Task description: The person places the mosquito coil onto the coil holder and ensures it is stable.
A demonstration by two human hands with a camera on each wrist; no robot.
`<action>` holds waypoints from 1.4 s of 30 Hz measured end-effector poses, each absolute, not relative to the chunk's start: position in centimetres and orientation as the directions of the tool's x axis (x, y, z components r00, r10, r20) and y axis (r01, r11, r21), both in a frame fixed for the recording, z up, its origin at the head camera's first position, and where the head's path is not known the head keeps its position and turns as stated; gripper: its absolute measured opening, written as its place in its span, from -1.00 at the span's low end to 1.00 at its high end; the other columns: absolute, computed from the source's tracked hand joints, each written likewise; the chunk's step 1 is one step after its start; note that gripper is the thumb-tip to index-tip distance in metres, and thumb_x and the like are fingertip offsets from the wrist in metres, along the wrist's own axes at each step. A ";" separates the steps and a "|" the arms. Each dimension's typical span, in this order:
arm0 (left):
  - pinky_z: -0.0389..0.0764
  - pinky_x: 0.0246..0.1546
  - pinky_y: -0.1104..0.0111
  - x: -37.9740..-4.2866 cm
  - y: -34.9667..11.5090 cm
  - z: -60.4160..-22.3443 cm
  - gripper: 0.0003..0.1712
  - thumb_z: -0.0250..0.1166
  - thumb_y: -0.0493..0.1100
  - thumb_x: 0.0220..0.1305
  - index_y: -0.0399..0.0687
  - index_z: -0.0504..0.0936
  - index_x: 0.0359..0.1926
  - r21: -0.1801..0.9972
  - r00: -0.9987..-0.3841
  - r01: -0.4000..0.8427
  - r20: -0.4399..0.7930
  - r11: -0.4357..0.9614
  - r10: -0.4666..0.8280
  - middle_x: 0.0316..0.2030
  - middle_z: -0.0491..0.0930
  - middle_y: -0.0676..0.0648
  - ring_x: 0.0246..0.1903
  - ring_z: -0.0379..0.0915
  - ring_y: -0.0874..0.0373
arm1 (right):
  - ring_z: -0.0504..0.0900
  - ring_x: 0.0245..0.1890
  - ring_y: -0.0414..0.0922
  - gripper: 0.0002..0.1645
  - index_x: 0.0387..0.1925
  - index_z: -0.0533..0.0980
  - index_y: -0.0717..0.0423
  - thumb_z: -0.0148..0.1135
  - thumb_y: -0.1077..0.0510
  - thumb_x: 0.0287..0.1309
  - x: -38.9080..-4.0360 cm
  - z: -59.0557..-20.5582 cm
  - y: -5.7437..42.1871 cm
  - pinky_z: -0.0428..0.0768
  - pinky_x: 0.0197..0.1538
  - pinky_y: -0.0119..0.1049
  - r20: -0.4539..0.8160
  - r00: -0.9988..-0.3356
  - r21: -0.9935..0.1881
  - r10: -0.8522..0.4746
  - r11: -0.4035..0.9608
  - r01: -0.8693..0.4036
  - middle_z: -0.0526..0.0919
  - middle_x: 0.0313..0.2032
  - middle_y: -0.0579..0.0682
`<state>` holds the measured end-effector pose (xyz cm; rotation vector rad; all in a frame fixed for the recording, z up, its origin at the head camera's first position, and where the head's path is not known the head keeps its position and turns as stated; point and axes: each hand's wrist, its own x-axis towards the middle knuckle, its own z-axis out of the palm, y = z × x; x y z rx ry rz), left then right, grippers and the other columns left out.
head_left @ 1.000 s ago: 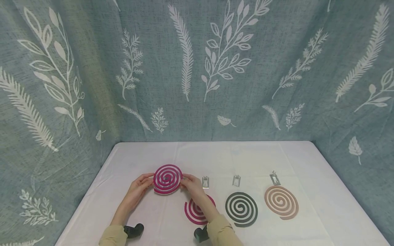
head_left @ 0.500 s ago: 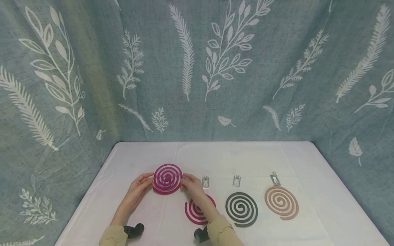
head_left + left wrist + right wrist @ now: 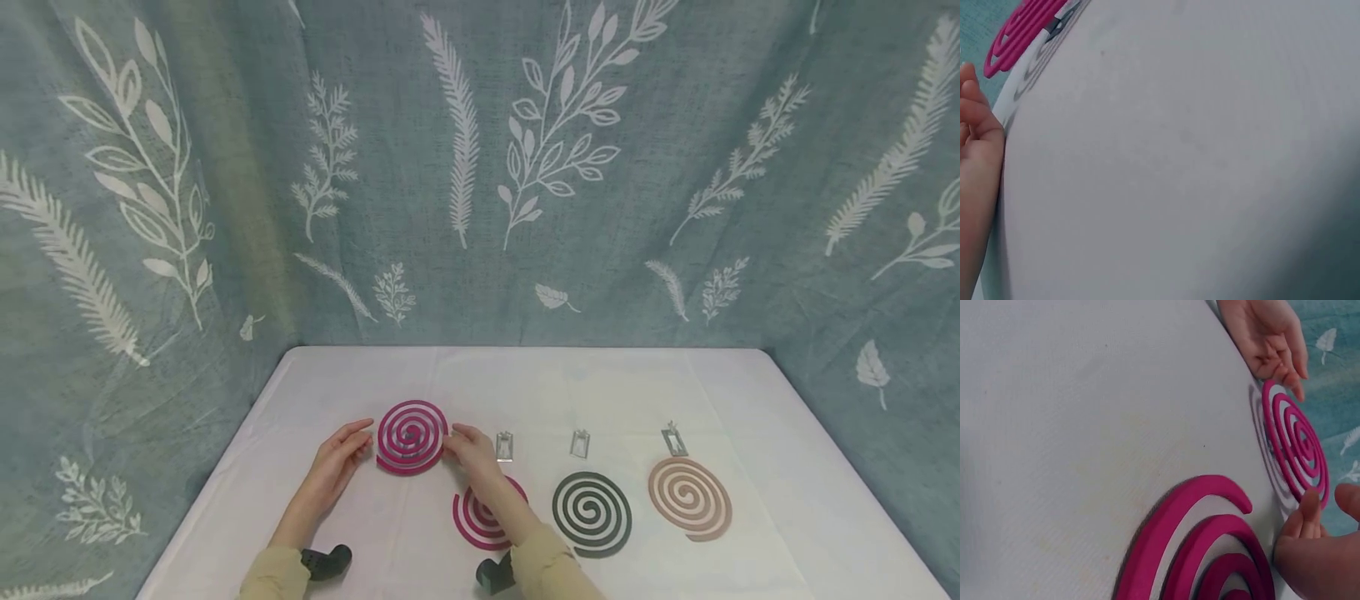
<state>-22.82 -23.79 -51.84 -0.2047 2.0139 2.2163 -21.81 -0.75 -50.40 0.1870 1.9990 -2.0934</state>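
A magenta mosquito coil (image 3: 412, 433) sits raised over the white table, its shadow on the cloth below. Under it, a small metal stand (image 3: 1054, 26) shows in the left wrist view. My left hand (image 3: 336, 460) is just left of the coil, fingers loosely bent and apart from its edge. At the opposite side, my right hand (image 3: 474, 458) has its fingertips right at the rim, with thumb and fingers spread around the edge in the right wrist view. A second magenta coil (image 3: 1147, 556) lies flat beneath the right forearm, partly hidden by it in the head view.
To the right lie a dark green coil (image 3: 592, 510) and a tan coil (image 3: 686, 496). Behind the coils are a metal stand (image 3: 505, 435), another stand (image 3: 581, 435) and a third stand (image 3: 673, 439). A patterned curtain (image 3: 480, 317) borders the table's back and sides.
My left fingers have let go of the raised coil's left edge and moved slightly away. My right hand stays by its right edge. The coil keeps its place, and the head view shifts slightly.
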 end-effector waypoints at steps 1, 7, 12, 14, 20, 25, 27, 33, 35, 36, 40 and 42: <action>0.46 -0.21 0.63 -22.8 -23.7 -51.9 -0.52 0.01 -0.20 0.43 -0.33 0.23 0.28 0.969 -0.978 -0.206 -0.207 -0.134 0.007 -0.33 0.50 0.19 -0.29 0.38 0.39 | 0.62 -0.11 -0.05 -0.39 0.23 0.30 0.35 0.14 0.14 0.21 -21.7 -50.4 -0.7 0.40 0.26 0.04 -0.255 -0.963 -0.965 -0.086 -0.035 0.258 0.62 -0.09 0.20; 0.42 -0.28 0.63 -22.7 -23.4 -51.7 -0.80 -0.02 -0.24 0.44 -0.06 0.42 0.02 0.903 -0.973 -0.205 -0.231 -0.377 -0.025 -0.37 0.47 0.13 -0.33 0.34 0.38 | 0.60 -0.04 -0.01 -0.39 0.23 0.31 0.31 0.15 0.10 0.22 -21.5 -50.5 -0.3 0.41 0.25 0.03 -0.225 -0.967 -0.974 -0.122 -0.011 0.228 0.63 -0.11 0.16; 0.41 -0.31 0.63 -22.5 -23.0 -51.0 -0.84 -0.03 -0.24 0.44 0.00 0.42 -0.04 0.882 -0.973 -0.170 -0.221 -0.439 -0.069 -0.39 0.47 0.12 -0.36 0.34 0.39 | 0.61 -0.07 -0.07 -0.39 0.23 0.34 0.25 0.18 0.09 0.19 -21.5 -50.3 0.6 0.50 0.17 -0.03 -0.190 -0.967 -0.982 -0.172 0.039 0.186 0.63 -0.14 0.13; 0.42 -0.31 0.63 -22.5 -22.8 -50.6 -0.85 -0.01 -0.23 0.43 0.02 0.43 -0.06 0.893 -0.971 -0.152 -0.215 -0.423 -0.105 -0.41 0.48 0.14 -0.36 0.34 0.39 | 0.61 -0.08 -0.08 -0.38 0.23 0.35 0.22 0.20 0.07 0.17 -21.3 -50.0 1.1 0.50 0.15 -0.02 -0.181 -0.964 -0.983 -0.196 0.060 0.172 0.62 -0.13 0.14; 0.48 -0.27 0.60 -22.5 -22.0 -49.0 -0.85 0.06 -0.24 0.39 0.11 0.54 -0.18 0.940 -0.969 -0.056 -0.133 -0.338 -0.210 -0.45 0.53 0.17 -0.36 0.40 0.36 | 0.59 -0.02 -0.02 -0.37 0.27 0.32 0.18 0.17 0.03 0.21 -20.2 -48.7 3.3 0.47 0.19 0.02 -0.140 -0.948 -0.986 -0.284 0.132 0.106 0.59 -0.06 0.19; 0.50 -0.25 0.57 -22.4 -20.7 -47.5 -0.78 0.07 -0.30 0.36 0.12 0.58 -0.25 0.965 -0.981 0.022 -0.029 -0.261 -0.190 -0.49 0.56 0.19 -0.39 0.42 0.35 | 0.58 -0.04 -0.05 -0.40 0.26 0.34 0.18 0.14 0.04 0.23 -19.5 -48.3 5.3 0.51 0.14 -0.02 -0.096 -0.943 -0.976 -0.318 0.218 0.026 0.60 -0.05 0.15; 0.50 -0.20 0.56 -22.1 -20.1 -47.1 -0.77 0.07 -0.31 0.35 0.13 0.58 -0.25 0.973 -0.987 0.025 -0.013 -0.229 -0.161 -0.48 0.55 0.19 -0.36 0.43 0.35 | 0.57 -0.05 -0.05 -0.41 0.25 0.36 0.18 0.14 0.04 0.23 -19.2 -48.1 6.0 0.52 0.11 -0.03 -0.093 -0.943 -0.965 -0.319 0.261 0.007 0.60 -0.05 0.13; 0.52 -0.07 0.51 -21.6 -18.3 -46.3 -0.75 0.10 -0.30 0.33 -0.26 0.48 0.01 0.999 -0.998 0.032 0.030 -0.029 -0.057 -0.37 0.57 0.19 -0.24 0.48 0.32 | 0.55 0.01 0.01 -0.41 0.23 0.39 0.16 0.17 0.03 0.20 -18.5 -47.7 8.0 0.54 0.09 -0.01 -0.104 -0.944 -0.941 -0.312 0.337 -0.008 0.58 -0.04 0.11; 0.52 -0.08 0.50 -21.5 -17.9 -46.1 -0.67 0.12 -0.28 0.33 -0.37 0.43 0.06 0.997 -0.998 0.062 0.063 0.051 -0.016 -0.32 0.57 0.16 -0.22 0.49 0.29 | 0.55 0.03 0.03 -0.42 0.23 0.40 0.13 0.17 0.01 0.21 -18.4 -47.5 8.7 0.55 0.07 -0.02 -0.101 -0.945 -0.928 -0.311 0.371 -0.023 0.58 -0.03 0.10; 0.52 -0.08 0.51 -21.4 -17.7 -46.0 -0.65 0.13 -0.27 0.32 -0.38 0.44 0.07 0.992 -0.996 0.085 0.084 0.093 0.005 -0.28 0.57 0.13 -0.20 0.49 0.30 | 0.55 0.03 0.04 -0.42 0.23 0.40 0.12 0.17 0.01 0.21 -18.3 -47.4 9.1 0.56 0.06 -0.02 -0.101 -0.946 -0.921 -0.309 0.388 -0.029 0.58 -0.03 0.09; 0.52 -0.09 0.55 -21.4 -17.1 -45.7 -0.65 0.18 -0.24 0.31 -0.38 0.48 0.05 0.954 -0.971 0.225 0.201 0.198 0.131 -0.15 0.57 -0.04 -0.15 0.47 0.31 | 0.56 0.02 0.04 -0.42 0.23 0.40 0.13 0.18 0.02 0.21 -18.2 -47.1 10.4 0.58 0.02 -0.05 -0.099 -0.948 -0.902 -0.302 0.429 -0.042 0.60 -0.06 0.07; 0.52 -0.10 0.57 -21.4 -16.8 -45.6 -0.67 0.18 -0.26 0.30 -0.37 0.49 0.03 0.926 -0.945 0.297 0.251 0.233 0.209 -0.13 0.58 -0.14 -0.15 0.46 0.37 | 0.57 0.00 0.03 -0.42 0.22 0.40 0.16 0.18 0.03 0.20 -18.1 -47.1 10.9 0.58 0.01 -0.06 -0.089 -0.949 -0.893 -0.302 0.446 -0.058 0.61 -0.09 0.06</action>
